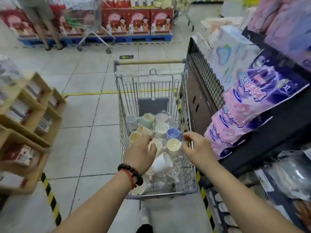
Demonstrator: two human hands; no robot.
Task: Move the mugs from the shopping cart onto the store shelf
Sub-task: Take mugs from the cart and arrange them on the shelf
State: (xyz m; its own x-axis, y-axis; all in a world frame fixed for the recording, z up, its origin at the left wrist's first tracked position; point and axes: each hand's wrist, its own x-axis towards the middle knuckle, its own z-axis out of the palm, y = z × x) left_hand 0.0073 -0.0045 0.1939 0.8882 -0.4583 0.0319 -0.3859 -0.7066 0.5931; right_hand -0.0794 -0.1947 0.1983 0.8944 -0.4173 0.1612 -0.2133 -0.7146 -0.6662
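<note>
Down in the shopping cart (188, 165) both hands reach among the mugs (159, 130). The left hand (140, 156), with a dark bead bracelet (130, 173) and a red cord at the wrist, has its fingers (152, 147) curled down over a pale pink mug (157, 143); blur hides whether they actually grip it, so I cannot tell if they are clenched on it or only touching. The right hand (196, 148) hovers above the cart's right rim with its fingers (186, 136) loosely bent and released, holding nothing.

Just beyond the right fingers stands a blue mug (172, 133), and just beneath them a cream mug (173, 145). Between the two hands, nearer the person, a white mug (160, 163) lies tilted. Beyond the left fingers sit more cream, green and white mugs, upright or tipped, filling the cart floor. Clear glassware lies under the left wrist at the near end of the cart.

To the right of the right hand, a dark store shelf (269, 145) carries pink and purple packs (249, 105). Well to the left of the left hand stands a wooden rack (33, 115).
</note>
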